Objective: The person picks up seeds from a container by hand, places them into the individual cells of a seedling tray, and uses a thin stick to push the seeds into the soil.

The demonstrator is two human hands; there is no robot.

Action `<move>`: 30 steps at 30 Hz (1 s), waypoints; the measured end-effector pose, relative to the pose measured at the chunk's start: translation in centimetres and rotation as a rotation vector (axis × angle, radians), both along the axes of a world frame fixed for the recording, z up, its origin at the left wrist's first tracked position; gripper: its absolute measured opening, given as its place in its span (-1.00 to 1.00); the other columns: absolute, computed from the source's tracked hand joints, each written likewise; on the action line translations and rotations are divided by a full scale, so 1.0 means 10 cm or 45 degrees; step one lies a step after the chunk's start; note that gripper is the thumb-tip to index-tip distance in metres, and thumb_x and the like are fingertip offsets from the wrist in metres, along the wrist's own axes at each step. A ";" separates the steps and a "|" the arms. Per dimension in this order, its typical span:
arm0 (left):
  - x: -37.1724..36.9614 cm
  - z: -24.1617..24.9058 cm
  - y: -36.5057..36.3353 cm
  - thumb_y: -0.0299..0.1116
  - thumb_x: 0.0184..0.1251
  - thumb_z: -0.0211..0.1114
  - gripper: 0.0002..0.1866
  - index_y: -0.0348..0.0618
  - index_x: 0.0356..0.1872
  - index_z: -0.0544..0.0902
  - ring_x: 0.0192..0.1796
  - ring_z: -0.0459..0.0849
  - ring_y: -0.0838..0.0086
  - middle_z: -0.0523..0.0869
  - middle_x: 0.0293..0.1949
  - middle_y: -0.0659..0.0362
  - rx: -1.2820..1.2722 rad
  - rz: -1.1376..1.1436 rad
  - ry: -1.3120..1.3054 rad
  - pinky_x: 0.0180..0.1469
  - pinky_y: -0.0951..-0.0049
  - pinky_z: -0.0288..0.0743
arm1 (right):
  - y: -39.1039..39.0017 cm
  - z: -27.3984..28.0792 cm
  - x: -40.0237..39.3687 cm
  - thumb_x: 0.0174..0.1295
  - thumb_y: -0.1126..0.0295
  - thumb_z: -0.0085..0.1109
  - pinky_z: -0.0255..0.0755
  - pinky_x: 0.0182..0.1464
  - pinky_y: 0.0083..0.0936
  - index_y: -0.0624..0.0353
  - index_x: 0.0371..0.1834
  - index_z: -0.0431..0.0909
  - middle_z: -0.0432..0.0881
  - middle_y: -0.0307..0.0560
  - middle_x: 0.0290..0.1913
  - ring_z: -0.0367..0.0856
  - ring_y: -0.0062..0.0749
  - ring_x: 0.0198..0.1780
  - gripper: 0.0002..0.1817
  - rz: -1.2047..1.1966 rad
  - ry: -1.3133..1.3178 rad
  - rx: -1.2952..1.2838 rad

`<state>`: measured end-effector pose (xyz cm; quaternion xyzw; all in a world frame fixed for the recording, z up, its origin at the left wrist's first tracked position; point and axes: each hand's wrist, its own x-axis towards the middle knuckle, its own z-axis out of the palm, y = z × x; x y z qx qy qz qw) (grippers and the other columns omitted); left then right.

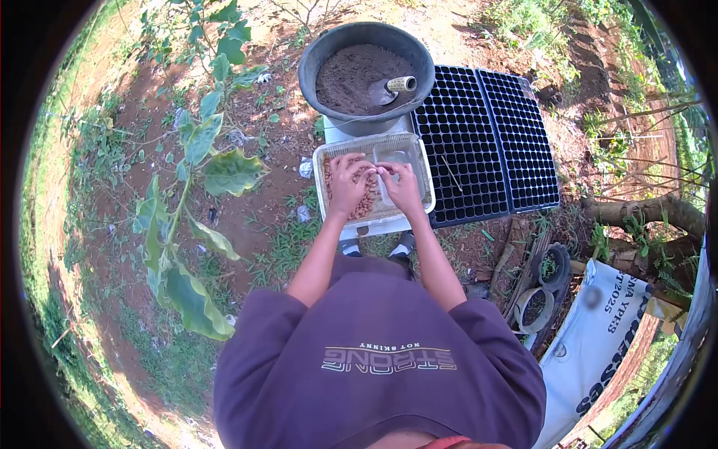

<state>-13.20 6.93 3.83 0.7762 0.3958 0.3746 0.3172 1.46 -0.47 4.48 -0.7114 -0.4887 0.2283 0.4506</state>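
Observation:
A pale, shallow rectangular plastic basket [323,196] is in front of me, split by a divider. Its left part holds many small reddish-brown pieces [364,205] that look like peanuts. My left hand [347,184] is over that pile, with its thumb and fingertips drawn together. Close beside it, above the divider, my right hand [402,187] has its thumb and forefinger pinched. The fingertips of both hands nearly meet; whatever is between them is too small to make out.
Behind the basket stands a dark round basin [311,88] of soil with a trowel [395,87] in it. Black seedling trays [464,142] lie to the right, a thin stick [452,173] on one. A leafy plant [196,142] rises at left; pots [534,308] and a printed banner [591,337] are at lower right.

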 end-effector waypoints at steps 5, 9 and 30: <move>0.06 -0.14 -0.07 -0.42 0.27 0.43 -0.85 -0.02 -0.15 0.81 0.27 0.49 0.12 0.69 0.09 0.18 0.007 -0.002 0.022 0.37 0.12 0.34 | -0.06 -0.02 0.13 0.30 0.34 0.40 0.48 0.08 -0.36 0.02 -0.12 0.84 0.81 -0.19 -0.15 0.54 -0.26 -0.09 -0.85 -0.003 -0.064 -0.036; -0.11 -0.23 -0.03 -0.47 0.30 0.37 -0.79 -0.03 -0.07 0.77 0.28 0.48 0.07 0.69 0.08 0.14 -0.019 -0.020 0.185 0.40 0.09 0.33 | -0.11 -0.24 0.22 0.20 0.35 0.42 0.42 0.15 -0.24 -0.07 -0.09 0.83 0.81 -0.17 -0.15 0.58 -0.16 0.01 -0.79 -0.146 -0.198 -0.082; -0.48 -0.22 0.27 -0.36 0.34 0.31 -0.72 -0.06 0.06 0.71 0.64 0.15 0.04 0.54 0.32 0.06 0.390 0.105 0.767 0.65 -0.22 -0.11 | 0.17 -0.34 -0.17 0.18 0.49 0.28 0.37 0.34 -0.10 0.02 -0.02 0.78 0.76 -0.17 0.03 0.44 0.06 0.35 -0.71 0.189 -0.832 -0.011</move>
